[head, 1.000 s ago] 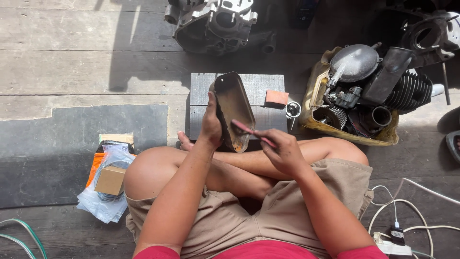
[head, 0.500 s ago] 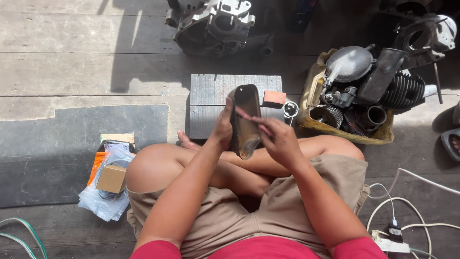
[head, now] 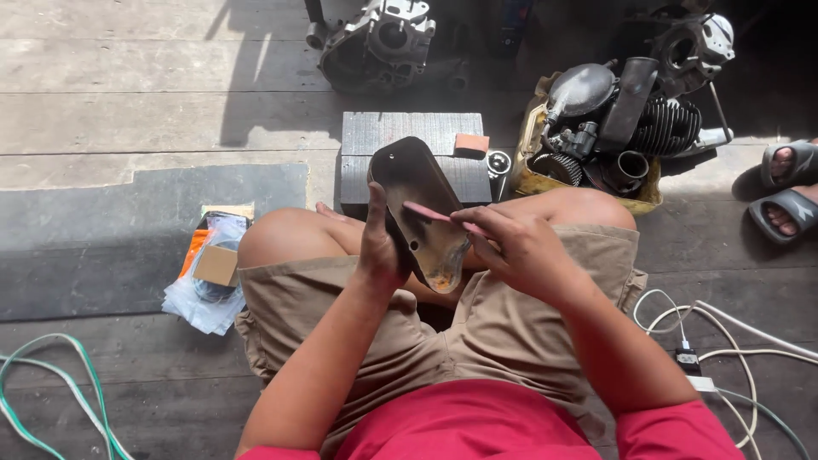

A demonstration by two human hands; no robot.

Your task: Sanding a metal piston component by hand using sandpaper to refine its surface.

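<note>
Seated person working a dark metal cover (head: pixel 417 213) with a slim pink tool (head: pixel 434 215).

The left hand (head: pixel 379 247) has its grip clamped on the cover's left edge, holding it tilted above the lap; the right hand (head: pixel 511 247), at 3 o'clock of it, pinches the tool against its face. A tub of engine parts (head: pixel 596 128) sits at 1 o'clock.
</note>
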